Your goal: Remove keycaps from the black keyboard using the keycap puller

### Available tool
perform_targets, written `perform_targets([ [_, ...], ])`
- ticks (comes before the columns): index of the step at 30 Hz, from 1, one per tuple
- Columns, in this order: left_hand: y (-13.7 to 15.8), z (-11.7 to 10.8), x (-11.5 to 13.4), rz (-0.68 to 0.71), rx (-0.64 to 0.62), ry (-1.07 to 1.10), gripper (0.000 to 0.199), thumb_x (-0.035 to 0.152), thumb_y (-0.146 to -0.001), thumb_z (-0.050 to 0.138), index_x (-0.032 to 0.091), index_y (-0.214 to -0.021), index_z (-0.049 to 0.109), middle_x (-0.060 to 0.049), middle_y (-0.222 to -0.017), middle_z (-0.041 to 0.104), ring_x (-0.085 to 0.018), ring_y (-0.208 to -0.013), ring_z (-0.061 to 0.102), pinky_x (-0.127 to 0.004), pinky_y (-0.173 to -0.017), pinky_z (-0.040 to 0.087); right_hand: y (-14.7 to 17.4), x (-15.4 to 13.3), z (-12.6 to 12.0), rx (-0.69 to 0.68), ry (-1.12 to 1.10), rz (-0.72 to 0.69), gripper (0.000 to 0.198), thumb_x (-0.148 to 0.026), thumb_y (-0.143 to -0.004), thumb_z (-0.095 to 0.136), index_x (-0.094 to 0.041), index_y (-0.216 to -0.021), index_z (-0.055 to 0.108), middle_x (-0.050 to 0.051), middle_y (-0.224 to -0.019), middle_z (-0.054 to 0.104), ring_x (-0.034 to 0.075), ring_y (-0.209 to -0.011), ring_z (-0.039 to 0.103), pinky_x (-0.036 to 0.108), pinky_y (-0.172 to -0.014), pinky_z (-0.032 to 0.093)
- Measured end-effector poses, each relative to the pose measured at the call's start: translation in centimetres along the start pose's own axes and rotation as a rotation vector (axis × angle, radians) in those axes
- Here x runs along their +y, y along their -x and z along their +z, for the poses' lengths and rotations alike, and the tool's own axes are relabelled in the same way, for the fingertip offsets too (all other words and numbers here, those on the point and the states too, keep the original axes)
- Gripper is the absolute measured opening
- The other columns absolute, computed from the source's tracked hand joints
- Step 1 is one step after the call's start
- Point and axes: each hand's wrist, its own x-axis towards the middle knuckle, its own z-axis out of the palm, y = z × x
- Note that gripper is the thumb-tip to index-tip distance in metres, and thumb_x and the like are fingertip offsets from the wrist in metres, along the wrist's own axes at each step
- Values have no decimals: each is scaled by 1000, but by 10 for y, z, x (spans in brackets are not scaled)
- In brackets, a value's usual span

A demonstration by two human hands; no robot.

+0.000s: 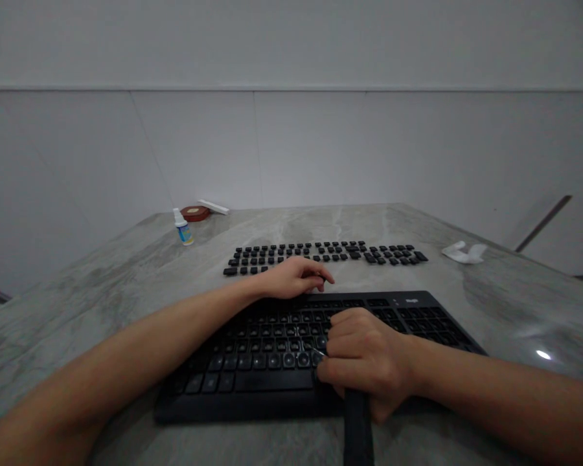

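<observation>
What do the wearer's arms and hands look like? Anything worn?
The left forearm and right forearm are bare, no sleeve, watch or cable in view. The left hand and right hand are ungloved, no ring or marking visible.

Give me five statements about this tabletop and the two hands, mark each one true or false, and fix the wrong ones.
1. The right hand grips a black-handled tool. True.
2. The loose keycaps are heaped in one pile. False: the loose keycaps are laid out in rows beyond the keyboard.
3. The space bar is on the keyboard. True.
4. The left hand is touching the bottle. False: the left hand is by the keyboard's far edge, well away from the bottle.
5. The crumpled white scrap is to the right of the loose keycaps. True.
</observation>
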Motion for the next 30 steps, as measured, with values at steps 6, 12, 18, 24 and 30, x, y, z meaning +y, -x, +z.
perform_targets([
  [6, 1, 7, -14, 52, 170, 162, 21, 15, -89, 54, 12, -110, 56, -3, -87, 66, -9, -69, 57, -24, -69, 47, -1, 4, -6, 317, -108, 288, 19, -14, -73, 49, -18, -86, 62, -1, -60, 61, 13, -52, 54, 28, -54, 37],
  [12, -2, 8, -18, 82, 373, 133, 15, 23, -89, 58, 14, -100, 54, -6, -88, 68, -10, -69, 59, -22, -63, 45, 4, 56, -40, 608, 95, 681, 15, -13, -81, 50, -17, -82, 64, 7, -85, 66, 19, -81, 61, 31, -72, 45],
  [18, -2, 10, -19, 108, 369, 264, 19, 29, -89, 59, 16, -98, 50, -5, -87, 69, -6, -52, 51, -20, -51, 42, 10, 98, -39, 351, 203, 484, 31, -10, -76, 49, -16, -103, 64, 6, -87, 71, 17, -73, 64, 28, -65, 46],
  [24, -4, 8, -23, 98, 396, 337, 17, 29, -89, 57, 16, -96, 49, 2, -69, 63, -7, -48, 53, -19, -47, 41, 21, 94, -8, 326, 420, 417, 21, -27, -90, 54, -15, -103, 65, 0, -61, 66, 12, -50, 57, 25, -51, 36],
  [30, -4, 7, -23, 67, 374, 340, 19, 28, -86, 62, 16, -95, 50, -1, -75, 69, -6, -48, 53, -20, -48, 44, 31, 103, -8, 303, 437, 474, 24, -34, -89, 59, -15, -100, 69, 0, -59, 66, 12, -48, 58, 25, -51, 36],
])
